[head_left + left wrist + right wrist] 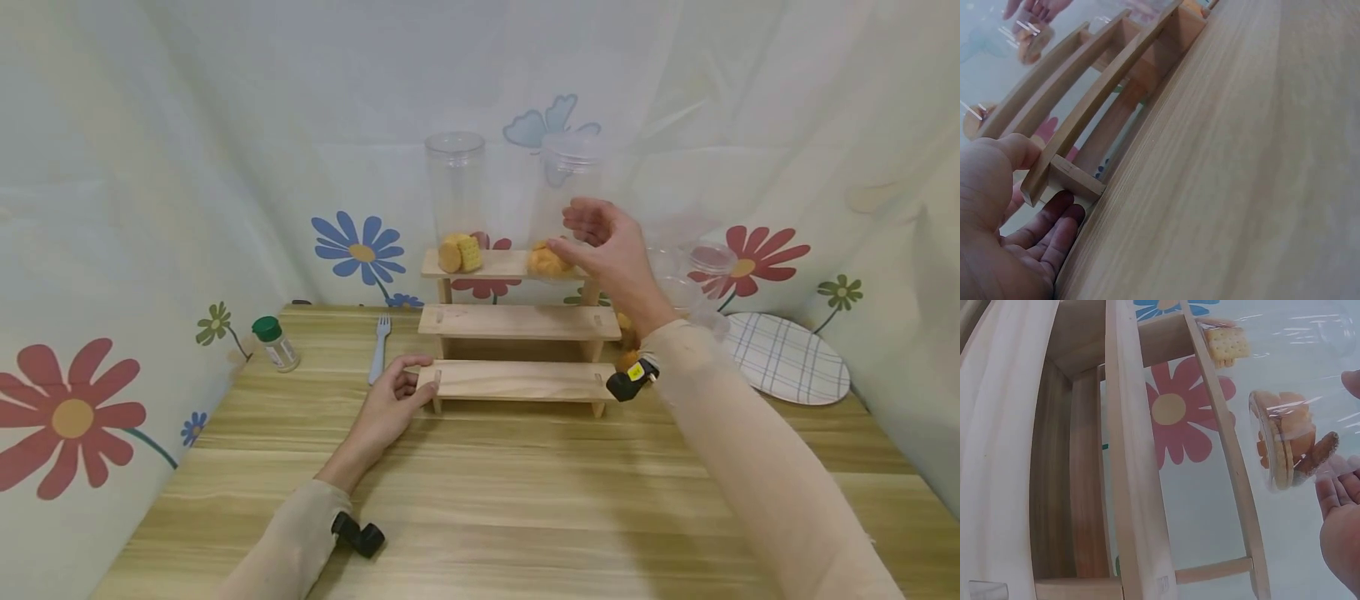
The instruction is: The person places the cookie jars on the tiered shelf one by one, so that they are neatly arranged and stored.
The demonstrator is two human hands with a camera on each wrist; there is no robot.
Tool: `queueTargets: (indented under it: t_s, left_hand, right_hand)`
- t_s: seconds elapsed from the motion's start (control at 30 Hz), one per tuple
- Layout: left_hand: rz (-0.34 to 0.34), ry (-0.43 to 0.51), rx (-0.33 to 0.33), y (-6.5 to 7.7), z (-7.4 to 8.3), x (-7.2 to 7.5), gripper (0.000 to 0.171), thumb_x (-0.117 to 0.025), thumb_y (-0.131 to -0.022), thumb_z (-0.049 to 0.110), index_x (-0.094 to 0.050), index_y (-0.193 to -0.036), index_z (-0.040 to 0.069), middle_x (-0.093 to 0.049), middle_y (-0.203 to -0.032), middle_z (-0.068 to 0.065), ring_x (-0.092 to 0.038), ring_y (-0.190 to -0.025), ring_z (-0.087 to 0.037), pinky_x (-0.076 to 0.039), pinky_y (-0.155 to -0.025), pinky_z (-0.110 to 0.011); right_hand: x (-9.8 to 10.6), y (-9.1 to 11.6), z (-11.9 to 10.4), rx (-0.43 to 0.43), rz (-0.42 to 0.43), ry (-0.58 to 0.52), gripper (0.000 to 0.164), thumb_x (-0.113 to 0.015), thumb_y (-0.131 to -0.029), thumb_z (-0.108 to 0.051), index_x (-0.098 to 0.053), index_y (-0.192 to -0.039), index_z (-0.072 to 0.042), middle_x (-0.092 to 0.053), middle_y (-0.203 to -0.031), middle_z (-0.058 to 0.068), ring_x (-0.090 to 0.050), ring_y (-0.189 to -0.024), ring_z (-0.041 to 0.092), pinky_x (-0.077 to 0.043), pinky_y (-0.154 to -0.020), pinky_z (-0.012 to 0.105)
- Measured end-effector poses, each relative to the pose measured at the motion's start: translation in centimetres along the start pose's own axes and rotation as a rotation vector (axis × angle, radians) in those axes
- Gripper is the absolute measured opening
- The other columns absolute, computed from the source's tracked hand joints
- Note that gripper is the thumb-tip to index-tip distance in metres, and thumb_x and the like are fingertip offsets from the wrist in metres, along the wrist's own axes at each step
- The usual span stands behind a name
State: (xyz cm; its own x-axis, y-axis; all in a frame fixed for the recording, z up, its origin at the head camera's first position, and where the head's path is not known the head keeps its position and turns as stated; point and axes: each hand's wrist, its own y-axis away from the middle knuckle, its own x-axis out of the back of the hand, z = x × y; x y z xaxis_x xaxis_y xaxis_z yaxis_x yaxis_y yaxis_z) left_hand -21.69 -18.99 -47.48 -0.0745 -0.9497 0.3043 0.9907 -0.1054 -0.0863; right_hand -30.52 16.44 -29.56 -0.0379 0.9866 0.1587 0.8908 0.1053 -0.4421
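Note:
A three-tier wooden display stand (pixel 525 379) is on the table. At its lower left end my left hand (pixel 392 400) grips the bottom tier, thumb on top and fingers below, as the left wrist view shows. My right hand (pixel 611 246) holds a clear plastic jar (pixel 573 167) with biscuits (pixel 1288 434) inside, thumb and fingers around its side. In the right wrist view a gap separates this jar's base from the top tier (pixel 1232 456). A second clear jar (pixel 455 179), also holding biscuits (pixel 459 252), stands on the top tier's left end.
A green-capped shaker (pixel 276 346) and a pale blue fork (pixel 380 350) are on the table's left. Behind my right forearm are more clear containers (pixel 675 279), partly hidden. A checked oval plate (pixel 787 358) lies at the right. A flower-printed curtain (pixel 262 125) hangs behind.

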Motion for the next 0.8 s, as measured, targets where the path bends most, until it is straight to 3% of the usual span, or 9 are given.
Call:
queueTargets:
  t_s: [0.3, 0.8]
  left_hand:
    - [-0.005, -0.005, 0.007, 0.1, -0.1, 0.1, 0.043, -0.075, -0.110, 0.028, -0.063, -0.150, 0.020, -0.074, -0.113, -0.013, -0.065, -0.100, -0.027, -0.049, -0.083, -0.033]
    - [-0.005, -0.007, 0.000, 0.2, 0.3, 0.0, 0.044, -0.075, -0.110, 0.031, -0.062, -0.150, 0.021, -0.076, -0.114, -0.012, -0.067, -0.103, -0.027, -0.050, -0.088, -0.034]
  right_hand:
    - [-1.6, -1.6, 0.7, -0.044, 0.004, 0.039, 0.068, -0.089, -0.097, -0.014, -0.056, -0.154, 0.003, -0.063, -0.148, 0.023, -0.060, -0.139, 0.036, -0.045, -0.123, 0.041]
    - [-2.1, -1.9, 1.6, -0.102, 0.008, 0.110, 0.073, -0.091, -0.097, -0.031, -0.054, -0.155, -0.006, -0.063, -0.154, 0.011, -0.060, -0.142, 0.025, -0.045, -0.123, 0.036]
